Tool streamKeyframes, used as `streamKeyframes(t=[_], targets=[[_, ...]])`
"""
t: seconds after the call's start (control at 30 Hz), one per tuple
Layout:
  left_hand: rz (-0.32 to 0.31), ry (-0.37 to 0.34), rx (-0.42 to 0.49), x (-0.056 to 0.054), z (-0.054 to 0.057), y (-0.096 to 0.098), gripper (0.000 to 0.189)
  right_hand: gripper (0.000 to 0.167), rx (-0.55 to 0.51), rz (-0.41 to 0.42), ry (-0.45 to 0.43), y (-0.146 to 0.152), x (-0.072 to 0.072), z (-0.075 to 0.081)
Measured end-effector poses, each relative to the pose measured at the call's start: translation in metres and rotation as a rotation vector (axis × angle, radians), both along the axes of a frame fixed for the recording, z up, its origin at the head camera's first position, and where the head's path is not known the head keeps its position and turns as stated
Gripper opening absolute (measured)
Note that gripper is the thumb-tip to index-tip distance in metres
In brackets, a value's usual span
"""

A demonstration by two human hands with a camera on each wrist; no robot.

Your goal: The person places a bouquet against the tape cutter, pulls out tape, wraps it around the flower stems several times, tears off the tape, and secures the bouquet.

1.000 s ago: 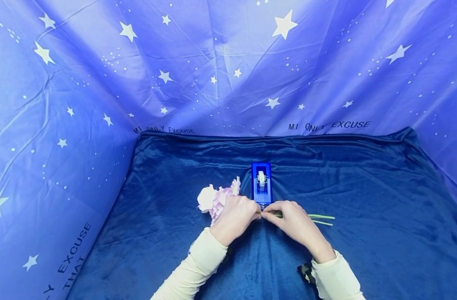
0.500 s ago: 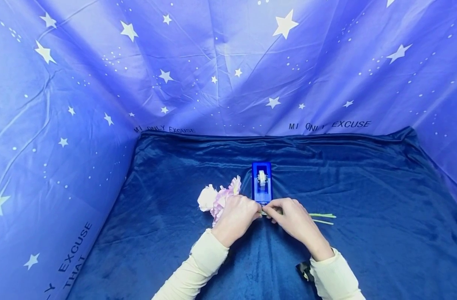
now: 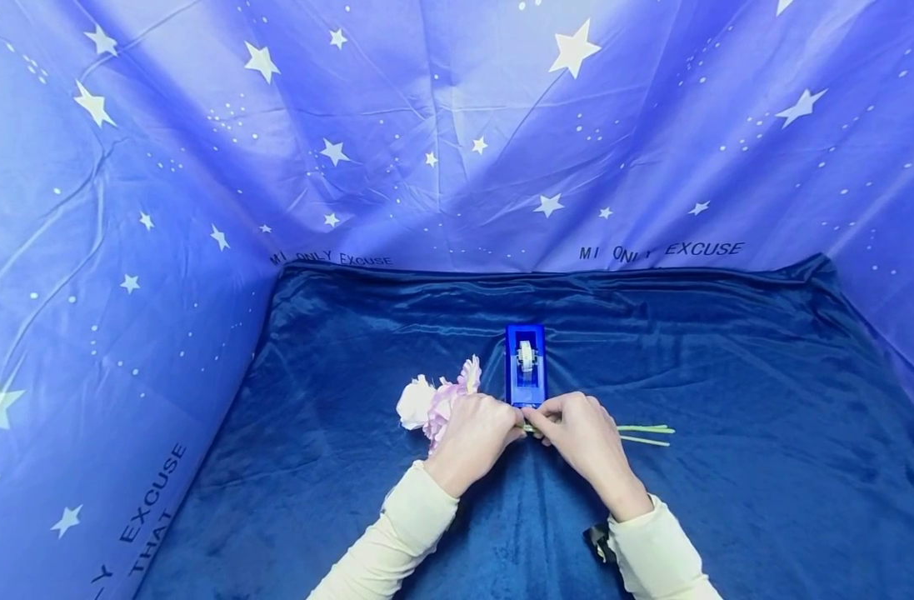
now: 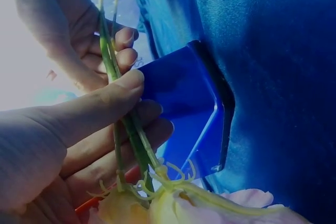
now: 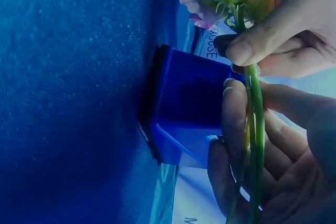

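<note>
Pinching stems below flowers with left fingers, and gripping them with curled right fingers. Already bunched; cannot tell whether fastened.

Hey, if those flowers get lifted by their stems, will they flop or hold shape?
The stems will probably stay fairly stiff: their free ends stick out almost straight beyond the right hand. The blooms could crush easily, since they look thin-petalled and ruffled. They may also tip downward, being bulky atop slender stems.
</note>
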State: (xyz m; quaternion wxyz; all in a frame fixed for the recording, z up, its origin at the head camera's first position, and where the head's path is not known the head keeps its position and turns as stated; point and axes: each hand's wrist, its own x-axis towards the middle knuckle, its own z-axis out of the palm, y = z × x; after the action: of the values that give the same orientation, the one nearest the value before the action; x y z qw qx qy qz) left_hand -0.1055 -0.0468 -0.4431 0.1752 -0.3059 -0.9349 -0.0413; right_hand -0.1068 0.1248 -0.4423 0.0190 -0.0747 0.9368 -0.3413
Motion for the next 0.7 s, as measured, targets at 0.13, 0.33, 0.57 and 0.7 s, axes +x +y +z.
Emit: streamKeyframes(t=[0.13, 0.33, 0.57, 0.7], targets=[[-0.003, -0.010, 0.006, 0.0003, -0.0011, 0.0002, 0.020, 0.029, -0.003, -0.012, 0.010, -0.0005, 0.0000, 0.0000], [-0.008, -0.025, 0.013, -0.0002, -0.0022, 0.0007, 0.018, 0.027, 0.017, -0.020, 0.027, -0.0016, -0.0004, -0.0006], [-0.009, -0.034, 0.011, -0.0020, -0.0033, 0.0014, 0.017, 0.022, 0.051, -0.019, 0.088, -0.0035, 0.0000, -0.0019], [-0.006, -0.044, 0.006, -0.0027, -0.0043, 0.0020, 0.014, 0.025, 0.066, -0.008, 0.120, -0.0033, 0.0009, -0.0022]])
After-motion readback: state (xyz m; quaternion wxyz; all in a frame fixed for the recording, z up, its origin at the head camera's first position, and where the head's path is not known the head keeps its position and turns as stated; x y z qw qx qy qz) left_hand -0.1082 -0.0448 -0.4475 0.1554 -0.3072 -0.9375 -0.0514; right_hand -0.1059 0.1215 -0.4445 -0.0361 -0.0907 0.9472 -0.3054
